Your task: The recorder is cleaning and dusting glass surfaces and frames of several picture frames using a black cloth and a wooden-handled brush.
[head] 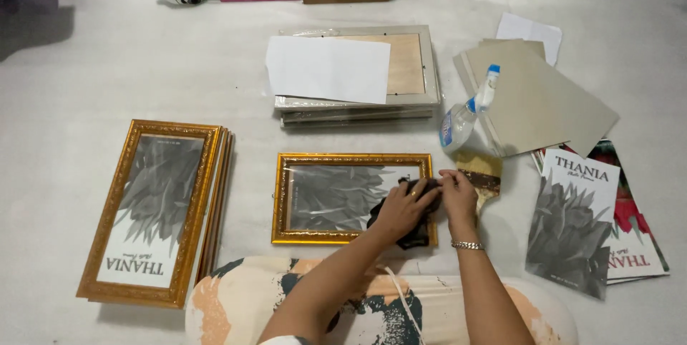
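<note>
pressing black cloth (411, 205) on gold frame (315, 234)

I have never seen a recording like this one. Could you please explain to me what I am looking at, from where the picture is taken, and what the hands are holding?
There is no machine here, only a person working with two bare hands. The single picture comes from a camera worn on the person's head, looking down at a white surface.

In the middle lies a gold picture frame with a grey leaf print inside. The left hand presses a dark cloth on the frame's right end, and the right hand, with a bracelet at the wrist, touches the same cloth.

Around them: a stack of gold frames on the left, a stack of pale frames with a white sheet on top, a spray bottle, a flat paintbrush, grey backing boards and printed posters on the right.
</note>
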